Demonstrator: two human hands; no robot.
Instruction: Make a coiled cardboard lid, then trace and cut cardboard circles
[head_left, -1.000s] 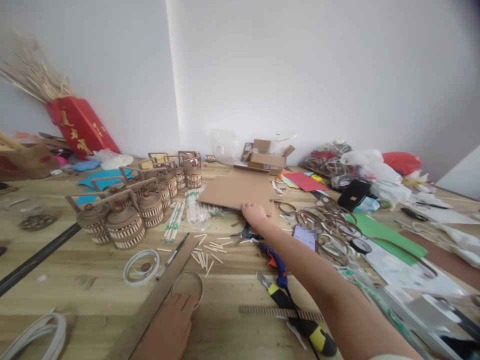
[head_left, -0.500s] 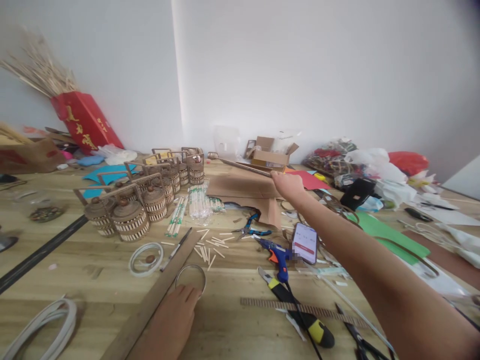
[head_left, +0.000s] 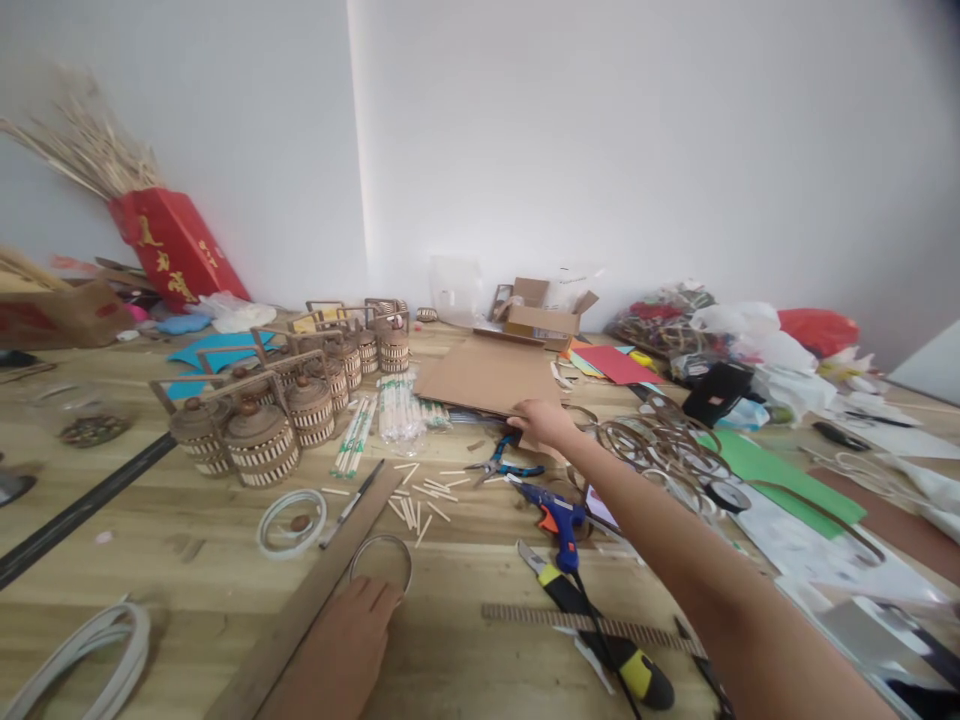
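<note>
Two bare hands reach over the wooden surface (head_left: 442, 660). The right arm runs diagonally from the lower right corner of the frame to the center, nearly straight, palm downward; the right hand (head_left: 546, 422) has its fingers closed on the near edge of a brown corrugated cardboard sheet (head_left: 491, 368), which lies mid-frame. The left hand (head_left: 346, 628) enters from the bottom edge, left of center, back of the hand upward, fingers bent against the near rim of a thin round hoop (head_left: 409, 560); whether they pinch it or merely rest on it cannot be told. A long flat brown strip (head_left: 358, 535) slants just beside the hoop, partly under the left hand. Between the two hands, right of center, lie blue-handled pliers (head_left: 504, 467), a blue hot glue gun (head_left: 556, 512) and a black-and-yellow utility knife (head_left: 592, 625).

As for writing, the red box (head_left: 174, 245) at upper left carries large gold Chinese characters; the middle one reads 力, the others are blurred. Paper-sleeved chopsticks (head_left: 354, 437) left of center bear green print too small to read. A clear plastic bag (head_left: 574, 290) behind the open carton (head_left: 541, 322) at upper center shows dark, illegible lettering.
</note>
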